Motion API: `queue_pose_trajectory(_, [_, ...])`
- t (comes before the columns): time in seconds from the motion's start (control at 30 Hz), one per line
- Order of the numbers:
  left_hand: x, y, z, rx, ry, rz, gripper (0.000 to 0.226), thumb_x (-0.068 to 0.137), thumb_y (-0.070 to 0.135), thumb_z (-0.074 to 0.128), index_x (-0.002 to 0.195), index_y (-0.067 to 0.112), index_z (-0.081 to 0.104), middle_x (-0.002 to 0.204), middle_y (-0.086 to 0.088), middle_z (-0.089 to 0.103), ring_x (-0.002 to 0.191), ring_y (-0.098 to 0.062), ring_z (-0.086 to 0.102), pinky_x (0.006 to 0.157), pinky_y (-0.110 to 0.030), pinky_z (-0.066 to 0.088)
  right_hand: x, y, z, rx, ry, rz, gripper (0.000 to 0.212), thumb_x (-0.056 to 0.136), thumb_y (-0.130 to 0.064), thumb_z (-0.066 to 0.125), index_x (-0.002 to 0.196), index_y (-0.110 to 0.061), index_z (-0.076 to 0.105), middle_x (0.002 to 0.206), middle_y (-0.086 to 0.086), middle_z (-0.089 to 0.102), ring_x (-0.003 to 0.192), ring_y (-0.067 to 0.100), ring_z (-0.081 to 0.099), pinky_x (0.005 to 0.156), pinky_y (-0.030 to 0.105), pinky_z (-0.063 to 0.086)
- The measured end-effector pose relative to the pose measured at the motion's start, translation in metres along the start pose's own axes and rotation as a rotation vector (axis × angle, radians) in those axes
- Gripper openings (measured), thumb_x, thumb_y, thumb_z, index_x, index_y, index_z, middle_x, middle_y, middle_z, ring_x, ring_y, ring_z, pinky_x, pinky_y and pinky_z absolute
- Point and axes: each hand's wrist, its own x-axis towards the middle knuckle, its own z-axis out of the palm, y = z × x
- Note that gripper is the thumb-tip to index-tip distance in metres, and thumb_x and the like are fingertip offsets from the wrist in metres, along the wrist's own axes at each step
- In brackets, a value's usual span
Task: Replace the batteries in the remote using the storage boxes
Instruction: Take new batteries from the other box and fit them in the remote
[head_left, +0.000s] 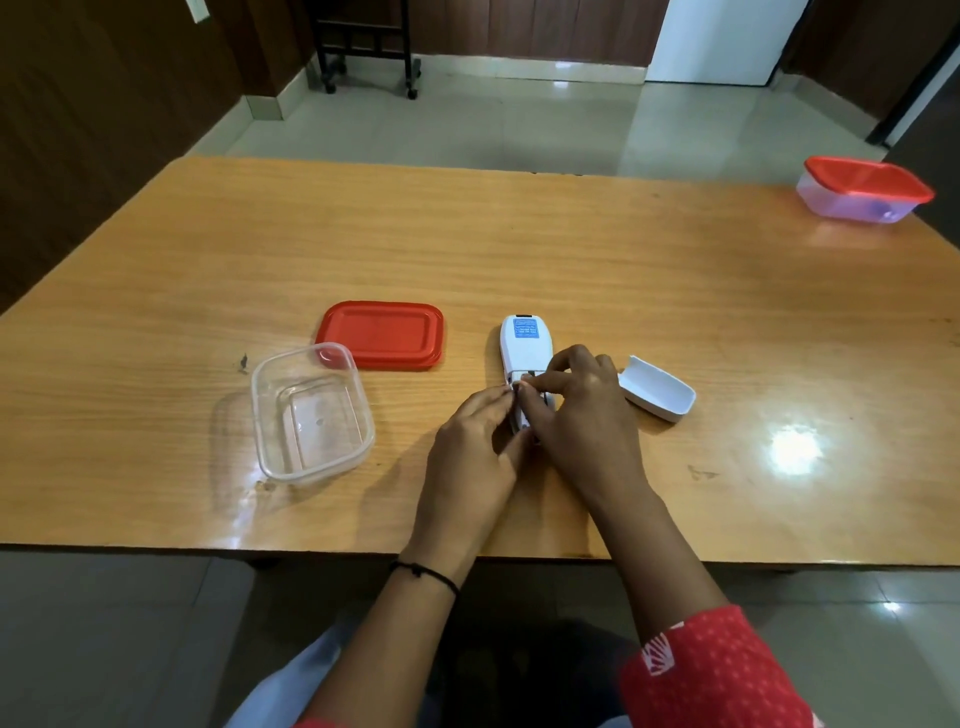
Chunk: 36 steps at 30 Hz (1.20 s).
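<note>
A white remote (524, 348) lies face down on the wooden table (467, 249), its battery bay uncovered at the near end. My left hand (472, 447) grips the remote's near left side. My right hand (582, 410) reaches over the bay, its fingertips pinched on a battery there; the battery is mostly hidden. The white battery cover (657, 387) lies just right of my right hand. An open clear storage box (311, 413) stands to the left, and I see nothing in it. Its red lid (382, 335) lies behind it. A second box with a red lid on (865, 189) sits at the far right.
The table's near edge runs just below my wrists. Beyond the table's far edge are a tiled floor, a black wheeled stand (363, 47) and a white door or panel (722, 41).
</note>
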Motion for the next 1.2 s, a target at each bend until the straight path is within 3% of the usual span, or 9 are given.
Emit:
queue_pose_trajectory(0.33, [-0.002, 0.003, -0.004, -0.038, -0.036, 0.011, 0.036, 0.088, 0.015, 0.06, 0.124, 0.014, 0.061, 0.126, 0.001, 0.062, 0.115, -0.007, 0.057, 0.096, -0.018, 0.044, -0.012, -0.013, -0.004, -0.181, -0.019, -0.007, 0.053, 0.09, -0.045, 0.029, 0.083, -0.021, 0.075, 0.091, 0.002, 0.057, 0.089, 0.025, 0.047, 0.073, 0.041, 0.043])
queue_pose_trajectory(0.47, [-0.001, 0.003, -0.006, 0.008, -0.057, -0.022, 0.041, 0.088, 0.015, 0.062, 0.128, 0.012, 0.058, 0.133, -0.001, 0.058, 0.121, -0.008, 0.053, 0.101, -0.016, 0.038, -0.012, -0.009, -0.01, -0.107, -0.081, 0.1, 0.043, 0.095, -0.039, 0.035, 0.097, -0.017, 0.073, 0.095, 0.001, 0.052, 0.095, 0.023, 0.043, 0.08, 0.039, 0.039])
queue_pose_trajectory(0.57, [-0.001, 0.006, -0.005, 0.001, -0.052, -0.054, 0.043, 0.086, 0.013, 0.064, 0.129, 0.011, 0.057, 0.134, -0.003, 0.057, 0.123, -0.011, 0.053, 0.105, -0.023, 0.04, -0.023, -0.003, -0.015, -0.007, -0.126, 0.131, 0.034, 0.096, -0.035, 0.038, 0.118, -0.029, 0.064, 0.098, 0.0, 0.046, 0.1, 0.022, 0.041, 0.084, 0.039, 0.038])
queue_pose_trajectory(0.63, [-0.001, 0.007, -0.004, 0.0, -0.039, -0.063, 0.042, 0.086, 0.013, 0.065, 0.127, 0.011, 0.058, 0.133, -0.002, 0.058, 0.122, -0.01, 0.053, 0.103, -0.018, 0.038, -0.03, -0.001, -0.013, 0.001, -0.168, 0.08, 0.034, 0.097, -0.035, 0.037, 0.127, -0.036, 0.055, 0.105, 0.0, 0.046, 0.105, 0.022, 0.04, 0.088, 0.039, 0.038])
queue_pose_trajectory(0.8, [0.001, 0.006, -0.008, 0.031, -0.06, -0.066, 0.045, 0.084, 0.02, 0.068, 0.128, 0.014, 0.059, 0.132, 0.001, 0.058, 0.118, -0.005, 0.052, 0.098, -0.012, 0.035, -0.018, 0.009, -0.023, 0.107, 0.198, 0.066, 0.028, 0.092, -0.026, 0.052, 0.117, -0.024, 0.065, 0.114, 0.006, 0.053, 0.106, 0.025, 0.044, 0.089, 0.039, 0.039])
queue_pose_trajectory(0.87, [0.001, 0.007, -0.009, 0.031, -0.056, -0.059, 0.044, 0.084, 0.021, 0.068, 0.127, 0.014, 0.059, 0.132, 0.003, 0.058, 0.116, -0.003, 0.052, 0.097, -0.012, 0.036, -0.011, 0.024, -0.029, -0.027, 0.267, 0.182, 0.035, 0.089, -0.024, 0.057, 0.124, -0.023, 0.059, 0.122, 0.008, 0.053, 0.115, 0.028, 0.041, 0.091, 0.041, 0.035])
queue_pose_trajectory(1.0, [0.002, 0.006, -0.012, -0.022, -0.051, -0.058, 0.039, 0.088, 0.023, 0.063, 0.126, 0.018, 0.06, 0.128, 0.008, 0.06, 0.113, 0.001, 0.054, 0.09, -0.001, 0.036, -0.007, 0.057, -0.033, -0.151, 0.106, 0.479, 0.053, 0.092, -0.037, 0.05, 0.141, -0.02, 0.037, 0.14, 0.01, 0.042, 0.133, 0.029, 0.024, 0.106, 0.047, 0.019])
queue_pose_trajectory(1.1, [0.003, 0.006, -0.012, -0.069, -0.045, -0.089, 0.036, 0.089, 0.021, 0.062, 0.125, 0.019, 0.061, 0.127, 0.009, 0.061, 0.114, 0.001, 0.055, 0.09, -0.002, 0.038, -0.005, 0.068, -0.035, -0.136, 0.081, 0.49, 0.053, 0.091, -0.036, 0.054, 0.139, -0.018, 0.04, 0.133, 0.009, 0.051, 0.128, 0.03, 0.032, 0.105, 0.046, 0.019])
queue_pose_trajectory(1.2, [0.004, 0.007, -0.011, -0.119, -0.038, -0.117, 0.036, 0.091, 0.017, 0.059, 0.127, 0.019, 0.059, 0.129, 0.009, 0.06, 0.116, 0.002, 0.053, 0.092, 0.0, 0.037, -0.005, 0.066, -0.033, -0.063, 0.142, 0.399, 0.041, 0.087, -0.019, 0.062, 0.127, -0.018, 0.054, 0.111, 0.005, 0.061, 0.105, 0.028, 0.052, 0.091, 0.042, 0.036])
